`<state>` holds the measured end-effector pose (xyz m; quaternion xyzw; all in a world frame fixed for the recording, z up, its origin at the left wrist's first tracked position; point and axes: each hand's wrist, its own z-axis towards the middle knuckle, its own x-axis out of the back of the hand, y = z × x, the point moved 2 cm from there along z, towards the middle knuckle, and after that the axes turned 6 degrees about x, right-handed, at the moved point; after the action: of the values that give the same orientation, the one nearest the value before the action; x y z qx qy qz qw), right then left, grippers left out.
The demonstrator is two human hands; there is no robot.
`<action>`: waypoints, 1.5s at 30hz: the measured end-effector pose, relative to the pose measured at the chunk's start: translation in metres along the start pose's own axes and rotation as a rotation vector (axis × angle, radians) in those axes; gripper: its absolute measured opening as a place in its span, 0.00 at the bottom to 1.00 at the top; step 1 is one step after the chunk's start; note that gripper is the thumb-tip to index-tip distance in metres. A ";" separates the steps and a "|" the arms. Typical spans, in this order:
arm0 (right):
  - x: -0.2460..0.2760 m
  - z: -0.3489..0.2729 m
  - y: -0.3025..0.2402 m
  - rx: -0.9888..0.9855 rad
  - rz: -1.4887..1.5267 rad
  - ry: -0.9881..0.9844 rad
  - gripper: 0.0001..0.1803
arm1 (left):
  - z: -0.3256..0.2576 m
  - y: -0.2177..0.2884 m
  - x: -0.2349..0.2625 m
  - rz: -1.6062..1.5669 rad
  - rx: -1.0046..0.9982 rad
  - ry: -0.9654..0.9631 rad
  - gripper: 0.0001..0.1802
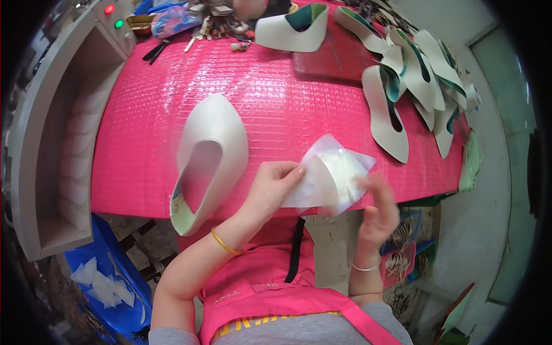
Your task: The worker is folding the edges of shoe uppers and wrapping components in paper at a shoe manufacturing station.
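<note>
In my left hand [269, 187] is a bundle of thin, whitish, partly see-through sheet pieces [340, 172], pinched between thumb and fingers above the table's front edge. My right hand [379, 214] is at the right side of these pieces. Its fingers are smeared by motion, so I cannot tell whether they grip a piece. To the left of my left hand, a white shoe upper [227, 129] lies on the pink-covered table [138, 126], toe pointing away and pale green lining showing at the heel.
More white uppers with green lining [384, 118] are heaped at the far right. Another upper [293, 35] lies near a dark red block [333, 60]. A grey machine housing [34, 144] borders the left side. Below it hangs a blue bin [123, 310] with white scraps.
</note>
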<state>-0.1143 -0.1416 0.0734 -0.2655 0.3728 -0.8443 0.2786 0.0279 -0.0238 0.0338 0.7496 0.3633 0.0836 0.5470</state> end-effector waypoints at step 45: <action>-0.263 -0.012 0.016 -0.726 0.055 -0.813 0.09 | -0.147 -0.035 0.224 0.028 0.169 0.571 0.09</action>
<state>0.0678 0.0309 -0.0092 -0.6399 0.5094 -0.4831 0.3126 0.0965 0.2354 -0.0010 0.7435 0.4977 0.2679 0.3573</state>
